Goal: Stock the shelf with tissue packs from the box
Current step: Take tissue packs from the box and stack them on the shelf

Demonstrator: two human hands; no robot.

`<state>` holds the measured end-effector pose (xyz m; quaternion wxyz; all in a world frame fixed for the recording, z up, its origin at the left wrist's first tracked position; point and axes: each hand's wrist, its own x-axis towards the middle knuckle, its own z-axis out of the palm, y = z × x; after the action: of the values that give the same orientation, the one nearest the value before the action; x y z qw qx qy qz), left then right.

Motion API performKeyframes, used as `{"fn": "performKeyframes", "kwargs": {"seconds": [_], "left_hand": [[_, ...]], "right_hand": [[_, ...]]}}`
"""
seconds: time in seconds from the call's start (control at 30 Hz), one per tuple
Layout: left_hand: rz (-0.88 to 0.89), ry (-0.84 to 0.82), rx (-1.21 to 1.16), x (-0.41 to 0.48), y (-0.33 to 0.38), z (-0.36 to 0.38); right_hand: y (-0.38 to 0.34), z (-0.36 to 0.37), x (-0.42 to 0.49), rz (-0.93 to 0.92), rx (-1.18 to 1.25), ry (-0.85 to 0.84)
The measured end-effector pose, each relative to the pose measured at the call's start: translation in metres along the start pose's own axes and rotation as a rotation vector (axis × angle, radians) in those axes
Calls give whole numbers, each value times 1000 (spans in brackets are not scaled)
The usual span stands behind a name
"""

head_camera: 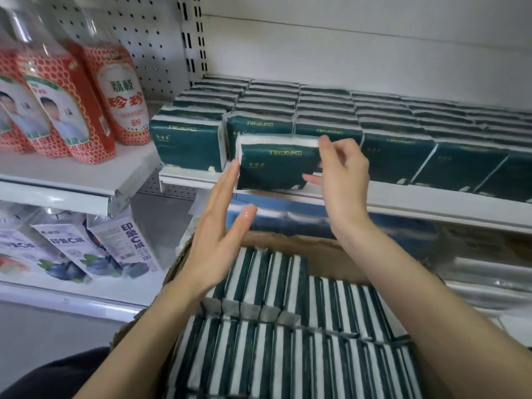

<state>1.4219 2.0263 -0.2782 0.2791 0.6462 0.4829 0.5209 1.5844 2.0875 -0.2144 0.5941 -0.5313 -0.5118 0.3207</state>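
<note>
A dark green tissue pack [276, 165] stands upright at the front edge of the white shelf [403, 200], ahead of rows of identical shelved packs [316, 110]. My right hand [345, 180] pinches the pack's right end between thumb and fingers. My left hand [216, 234] is held flat with straight fingers, their tips touching the pack's left edge. Below my arms, the cardboard box [322, 254] holds several rows of packs standing on edge [288, 341].
Red-labelled bottles [95, 96] stand on the neighbouring shelf to the left, with drink cartons [121, 243] on the shelf below them. Blue-wrapped goods [273, 217] lie under the tissue shelf. A slotted upright and pegboard [161, 38] rise behind.
</note>
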Motion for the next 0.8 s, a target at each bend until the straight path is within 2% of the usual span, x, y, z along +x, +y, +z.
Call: {"fn": "performKeyframes", "kwargs": {"seconds": [0.07, 0.17, 0.27, 0.33, 0.47, 0.57, 0.67, 0.73, 0.8], "left_hand": [[-57, 6, -48, 9, -3, -4], [-139, 8, -132, 21, -10, -7], [-159, -48, -142, 26, -16, -8], [-148, -26, -114, 28, -16, -8], [-71, 225, -24, 37, -14, -19], [8, 505, 63, 51, -19, -40], [-65, 721, 70, 68, -34, -70], [-153, 698, 99, 74, -44, -85], [-226, 584, 121, 77, -51, -89]], "right_hand": [[5, 5, 0, -18, 6, -68], [25, 12, 3, -69, -152, -90], [42, 17, 5, -103, -261, -84], [51, 21, 7, -109, -290, -81], [60, 29, 11, -150, -408, -80], [61, 37, 13, -163, -490, -70], [60, 44, 15, -170, -563, -37], [60, 48, 15, -167, -563, 7], [61, 54, 14, -168, -563, 55]]}}
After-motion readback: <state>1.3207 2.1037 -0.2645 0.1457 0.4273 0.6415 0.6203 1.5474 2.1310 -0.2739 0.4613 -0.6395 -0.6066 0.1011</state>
